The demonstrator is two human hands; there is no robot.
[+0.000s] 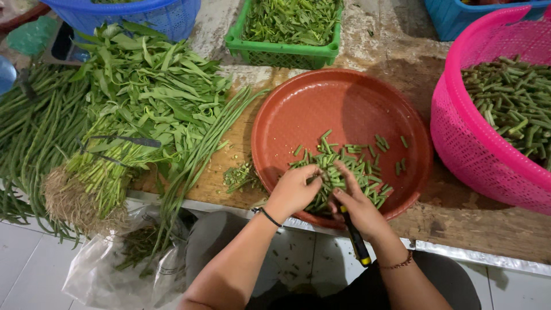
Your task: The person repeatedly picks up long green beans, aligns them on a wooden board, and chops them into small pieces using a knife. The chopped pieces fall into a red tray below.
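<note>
- Down at the lower left, a clear plastic bag (117, 270) sags on the white tiled floor below the table edge, crumpled and glossy, with green stems showing through it.
- Top left corner, a scrap of translucent green plastic wrap (26, 35), partly cut off by the frame.
- No labels, signs or screens anywhere.
</note>
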